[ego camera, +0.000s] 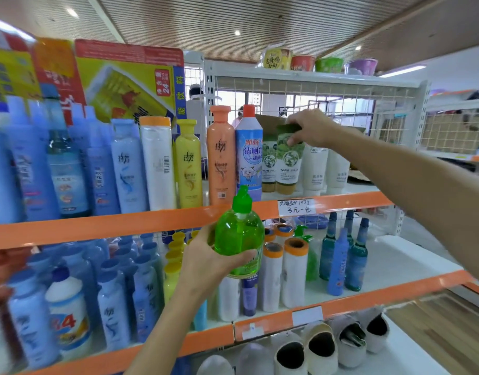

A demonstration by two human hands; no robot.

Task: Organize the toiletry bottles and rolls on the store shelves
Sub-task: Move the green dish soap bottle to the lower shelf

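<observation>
On upper shelf, right hand fingers pinch "WARM VANILLA" tube; left hand grips green bottle.

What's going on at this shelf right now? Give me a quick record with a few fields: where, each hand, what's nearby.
place: store shelves with orange edge strips
left hand: left hand grips a green pump bottle, held in front of the shelf edge
right hand: right hand pinches the top of a green-capped tube standing on the upper shelf
beside the tube: blue toilet cleaner bottle, orange shampoo bottle, white tubes
lower shelf: white rolls with orange ends, teal bottles
bottom shelf: slippers
</observation>
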